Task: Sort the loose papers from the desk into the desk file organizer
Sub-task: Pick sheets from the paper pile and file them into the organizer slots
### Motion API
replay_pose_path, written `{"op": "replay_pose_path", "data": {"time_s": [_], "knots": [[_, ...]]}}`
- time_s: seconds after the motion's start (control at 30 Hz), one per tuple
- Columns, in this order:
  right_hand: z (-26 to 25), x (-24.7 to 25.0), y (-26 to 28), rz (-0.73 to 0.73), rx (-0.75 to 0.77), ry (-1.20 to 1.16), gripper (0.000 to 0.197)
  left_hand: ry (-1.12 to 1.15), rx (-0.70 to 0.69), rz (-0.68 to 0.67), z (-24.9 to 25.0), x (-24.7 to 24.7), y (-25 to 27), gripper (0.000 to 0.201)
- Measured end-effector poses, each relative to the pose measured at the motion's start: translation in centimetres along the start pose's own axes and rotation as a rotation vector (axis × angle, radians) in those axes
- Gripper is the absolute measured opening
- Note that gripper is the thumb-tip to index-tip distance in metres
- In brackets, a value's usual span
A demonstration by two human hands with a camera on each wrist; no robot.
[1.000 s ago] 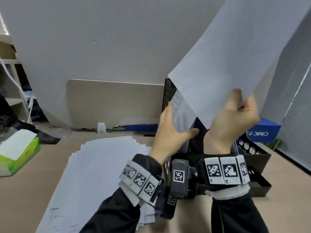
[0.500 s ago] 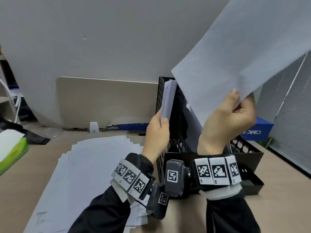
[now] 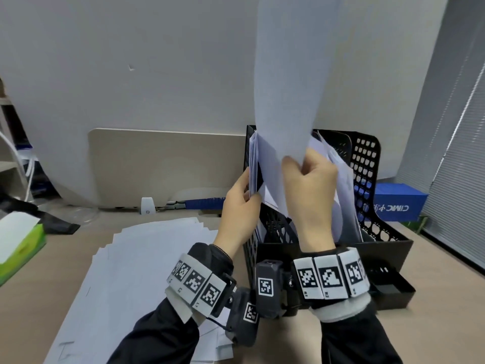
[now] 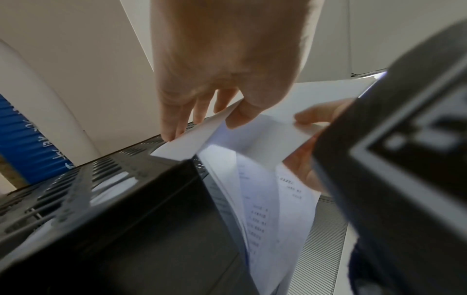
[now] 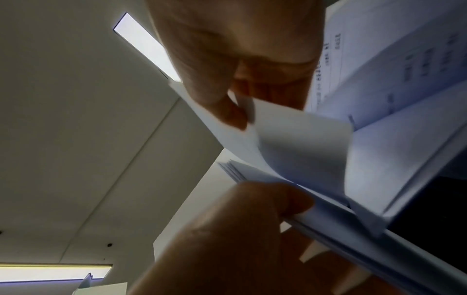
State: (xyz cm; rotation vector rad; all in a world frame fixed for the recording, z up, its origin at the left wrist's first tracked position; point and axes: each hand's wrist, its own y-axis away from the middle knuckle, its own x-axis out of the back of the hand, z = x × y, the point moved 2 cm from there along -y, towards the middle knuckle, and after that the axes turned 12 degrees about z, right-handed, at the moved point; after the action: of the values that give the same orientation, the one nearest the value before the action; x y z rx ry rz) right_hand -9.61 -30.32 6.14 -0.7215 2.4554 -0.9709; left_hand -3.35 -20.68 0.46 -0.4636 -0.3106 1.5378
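One black perforated plastic file organizer stands on the desk beside one fanned pile of loose papers. The right hand pinches a single thin sheet upright over the organizer; the left hand pinches the filed sheets aside. Only the left wrist view shows print on them.

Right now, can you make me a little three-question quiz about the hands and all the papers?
1. True or false: the right hand pinches a sheet standing upright above the black organizer.
2. What is the left hand holding back? A) filed papers in the organizer B) the tissue box C) nothing
3. Fill in: the loose paper pile lies to the organizer's ____.

Key: 1 true; 2 A; 3 left
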Motion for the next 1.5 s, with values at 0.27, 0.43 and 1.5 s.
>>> {"op": "replay_pose_path", "data": {"time_s": [0.27,0.43,1.5], "knots": [[2.4,-0.5,0.2,-0.128,-0.018,0.221,0.044,-0.022,-0.022,-0.009,0.5,0.3,0.0,0.035],[2.0,-0.6,0.4,-0.118,-0.016,0.187,0.050,0.011,-0.025,-0.031,0.8,0.4,0.0,0.030],[3.9,-1.1,1.7,-0.746,-0.152,0.728,0.018,0.010,0.055,-0.084,0.6,0.9,-0.6,0.060]]}}
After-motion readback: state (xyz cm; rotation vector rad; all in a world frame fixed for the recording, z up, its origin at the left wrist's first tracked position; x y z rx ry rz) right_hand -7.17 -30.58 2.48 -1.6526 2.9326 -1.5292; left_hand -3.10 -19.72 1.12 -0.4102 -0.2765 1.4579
